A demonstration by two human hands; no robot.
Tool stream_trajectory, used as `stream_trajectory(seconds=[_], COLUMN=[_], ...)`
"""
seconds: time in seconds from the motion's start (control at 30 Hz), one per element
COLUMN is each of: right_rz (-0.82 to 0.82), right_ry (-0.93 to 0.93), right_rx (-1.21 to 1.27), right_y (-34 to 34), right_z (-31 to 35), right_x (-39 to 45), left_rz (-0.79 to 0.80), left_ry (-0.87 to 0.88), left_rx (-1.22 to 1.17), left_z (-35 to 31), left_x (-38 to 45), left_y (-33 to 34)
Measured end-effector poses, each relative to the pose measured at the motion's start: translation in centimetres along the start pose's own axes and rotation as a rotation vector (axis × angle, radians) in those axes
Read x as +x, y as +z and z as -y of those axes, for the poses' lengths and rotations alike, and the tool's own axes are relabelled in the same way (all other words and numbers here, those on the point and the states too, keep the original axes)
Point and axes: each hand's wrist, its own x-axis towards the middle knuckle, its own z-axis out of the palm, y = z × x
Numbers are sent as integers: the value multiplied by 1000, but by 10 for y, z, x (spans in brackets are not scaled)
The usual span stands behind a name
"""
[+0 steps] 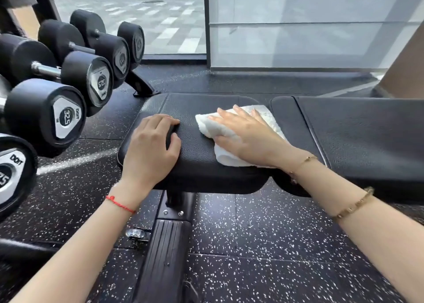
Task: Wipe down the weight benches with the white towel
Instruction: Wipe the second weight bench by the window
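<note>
- Covering the room from wall to wall, the black rubber floor (263,245) carries white speckles.
- Lying flat across the middle of the view, the weight bench (202,165) consists of a black seat pad, with a longer black back pad (367,132) just beside it on the right.
- Standing to the left of the bench, the dumbbell rack (142,82) holds black dumbbells (66,116); several end caps read 32.5.
- Resting on the right half of the seat pad, the white towel (231,158) is bunched and touches the leather.
- Pressing down on the towel, the right hand (250,135) lies flat with fingers straight and slightly spread.
- Bracing the seat pad's left portion, the left hand (151,142) rests palm down, fingers loosely bent and holding nothing.
- Circling the left wrist is a red cord (119,203); two gold bracelets (353,204) sit on the right forearm.
</note>
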Motion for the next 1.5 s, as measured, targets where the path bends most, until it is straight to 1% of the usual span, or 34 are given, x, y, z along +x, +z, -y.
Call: stream_trajectory(seconds=[0.07, 0.13, 0.17, 0.27, 0.33, 0.37, 0.5, 0.6, 0.7, 0.77, 0.83, 0.9, 0.97, 1.07, 1.2, 1.27, 1.37, 1.43, 1.5], right_rz=[-54, -166, -238, -468, -543, -552, -472, -483, -511, -495, -453, -422, -407, -392, -341, -241, -40, 12, 14], right_ry=[29, 4, -30, -177, -236, -250, -279, -272, -197, -116, -57, -45, -69, -72, 51, 95, 187, 191, 149], right_rx=[-19, 14, -10, -187, -294, -330, -423, -458, -380, -360, -400, -432, -430, -304, 19, 39, -52, -58, -70], right_y=[3, 12, 20, 44, 52, 54, 59, 60, 53, 52, 56, 60, 55, 42, 23, 14, 4, 3, 6], right_z=[7, 14, 18, 23, 21, 20, 33, 25, 9, 16, 35, 45, 40, 25, 14, 3, -11, -6, 5], right_x=[0, -18, -31, -64, -69, -68, -54, -62, -78, -77, -67, -60, -63, -70, -43, -11, 48, 76, 85], left_rz=[-7, -12, -13, -22, -29, -33, -41, -38, -39, -44, -43, -37, -27, -14, -2, -6, -9, -9, -12], left_ry=[1, 3, 9, 6, 1, -1, -7, 1, 12, 4, -5, -3, 10, 19, 21, 16, 8, 8, 7], left_rx=[-7, -14, -15, -17, -10, -7, -8, -19, -14, -9, -9, -14, -20, -23, -21, -18, -14, -15, -18], left_z=[0, 1, 1, 2, 1, 0, 0, 3, 4, 3, 2, 3, 5, 8, 7, 5, 4, 3, 4], left_x=[0, -1, -2, -2, -2, -1, -1, -1, -1, 0, 1, 1, 0, 0, 1, 1, 1, 1, 0], left_y=[0, 0, 1, 1, 2, 3, 3, 2, 3, 4, 5, 4, 3, 2, 2, 2, 3, 2, 2])
